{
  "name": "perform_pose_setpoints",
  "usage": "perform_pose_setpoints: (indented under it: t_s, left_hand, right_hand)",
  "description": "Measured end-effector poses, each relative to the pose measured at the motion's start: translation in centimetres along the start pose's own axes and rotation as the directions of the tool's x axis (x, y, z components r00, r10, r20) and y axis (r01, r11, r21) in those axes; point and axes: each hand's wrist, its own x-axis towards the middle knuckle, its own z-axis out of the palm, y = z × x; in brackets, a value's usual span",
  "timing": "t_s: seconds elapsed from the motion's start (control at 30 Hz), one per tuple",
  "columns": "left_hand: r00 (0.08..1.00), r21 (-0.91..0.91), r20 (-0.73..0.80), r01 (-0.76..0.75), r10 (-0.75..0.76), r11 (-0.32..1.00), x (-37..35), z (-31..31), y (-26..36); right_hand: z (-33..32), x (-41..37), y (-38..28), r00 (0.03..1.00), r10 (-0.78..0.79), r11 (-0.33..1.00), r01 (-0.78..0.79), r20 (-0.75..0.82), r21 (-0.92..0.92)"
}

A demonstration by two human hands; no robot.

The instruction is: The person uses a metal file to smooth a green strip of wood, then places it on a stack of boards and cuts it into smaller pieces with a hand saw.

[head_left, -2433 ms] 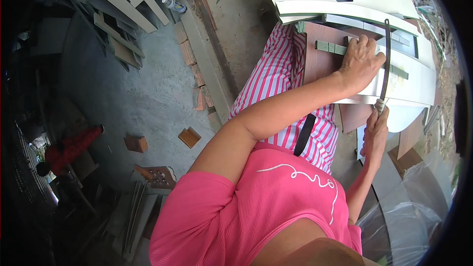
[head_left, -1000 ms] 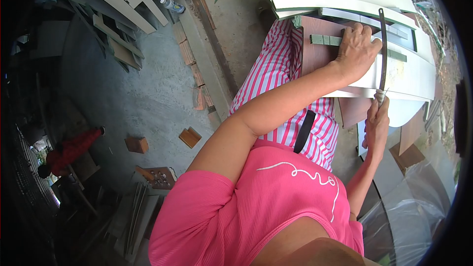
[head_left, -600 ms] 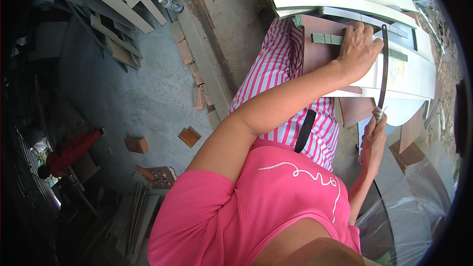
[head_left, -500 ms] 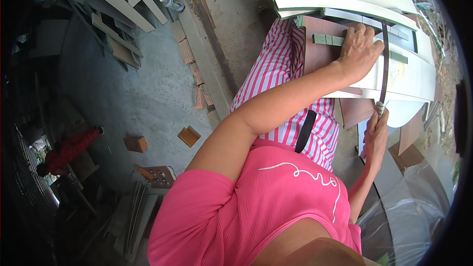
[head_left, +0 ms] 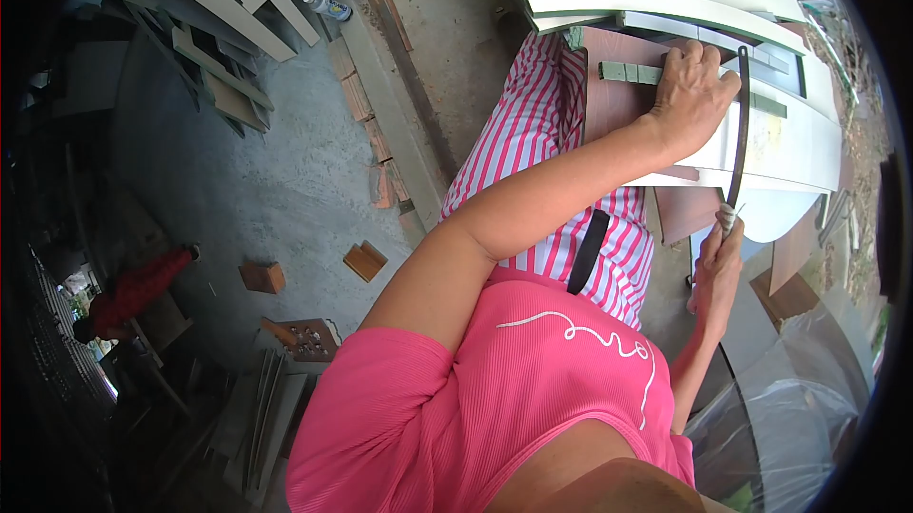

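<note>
My left hand [head_left: 692,102] presses down on a narrow green strip [head_left: 628,73] with crosswise lines, its fingers curled over it. The strip lies across a reddish-brown board [head_left: 609,109] and a white panel [head_left: 789,147], and its far part [head_left: 768,106] shows beyond my hand. My right hand [head_left: 718,261] is closed round the wrapped end of a long, thin, dark saw blade [head_left: 740,123] with a hole at its tip. The blade passes over the strip, close beside my left knuckles. Its teeth are too small to make out.
White cut panels [head_left: 656,1] are stacked beyond my hands. Clear plastic sheeting [head_left: 789,408] lies at lower right. Wood blocks [head_left: 364,261], a bottle [head_left: 327,6] and leaning boards [head_left: 223,76] are to the left. A person in red [head_left: 152,290] is at far left.
My right hand has drawn the saw blade a little back toward my body, and its tip has come with it. My left hand stays in place on the strip.
</note>
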Motion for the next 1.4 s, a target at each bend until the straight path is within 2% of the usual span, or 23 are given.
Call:
perform_pose_setpoints:
  t_s: [0.1, 0.2, 0.27, 0.57, 0.7, 0.77, 0.93, 1.1, 1.17, 1.27, 1.4]
  left_hand:
    - [1.0, 0.005, 0.001, -0.007, 0.007, 1.0, -0.1, 0.1, -0.1]
    - [1.0, -0.003, 0.0, -0.025, 0.025, 1.0, -0.1, 0.3, -0.3]
    - [0.999, 0.006, 0.003, -0.032, 0.032, 0.999, -0.2, 0.3, -0.3]
    - [1.0, -0.01, 0.027, -0.009, 0.01, 1.0, -0.2, -0.2, -0.2]
    - [0.998, 0.006, 0.062, -0.009, 0.008, 1.0, 0.0, -0.4, -0.1]
    - [0.996, 0.007, 0.094, -0.003, 0.002, 1.0, 0.0, -0.5, -0.2]
    - [0.995, -0.017, 0.095, -0.007, 0.008, 1.0, 0.0, 0.0, -0.4]
    - [0.995, -0.007, 0.101, -0.021, 0.021, 1.0, 0.1, -0.3, -0.6]
    - [0.995, -0.005, 0.101, -0.02, 0.02, 1.0, 0.0, -0.4, -0.6]
    - [0.994, 0.0, 0.105, -0.014, 0.014, 1.0, 0.1, -0.6, -0.5]
    - [0.993, 0.019, 0.114, 0.016, -0.018, 1.0, 0.1, -0.6, -0.2]
  right_hand:
    - [-0.3, -0.7, 0.6, 0.995, 0.093, 0.996, -0.094, 0.034, 0.01]
    - [-0.6, 0.0, 0.1, 1.0, -0.003, 1.0, 0.003, -0.004, -0.03]
    - [-1.5, 1.1, -1.7, 0.988, 0.094, 0.996, -0.092, 0.123, -0.02]
    - [-0.9, 3.4, -3.8, 0.992, 0.072, 0.997, -0.068, 0.104, -0.044]
    - [-0.6, 1.1, -1.4, 0.997, -0.039, 0.999, 0.04, 0.073, -0.011]
    - [-1.1, -0.3, -1.5, 0.994, 0.045, 0.999, -0.045, 0.095, 0.001]
    - [-1.7, -0.6, -1.6, 0.991, 0.089, 0.996, -0.088, 0.1, -0.012]
    - [-1.1, 2.7, -2.6, 0.996, -0.072, 0.997, 0.071, 0.06, 0.019]
    - [-1.0, 3.8, -3.6, 0.997, -0.035, 0.999, 0.034, 0.071, 0.006]
    - [-0.8, 4.4, -3.5, 0.995, -0.091, 0.996, 0.091, 0.031, 0.012]
    - [-1.3, 2.3, -2.6, 0.996, -0.047, 0.999, 0.047, 0.081, 0.003]
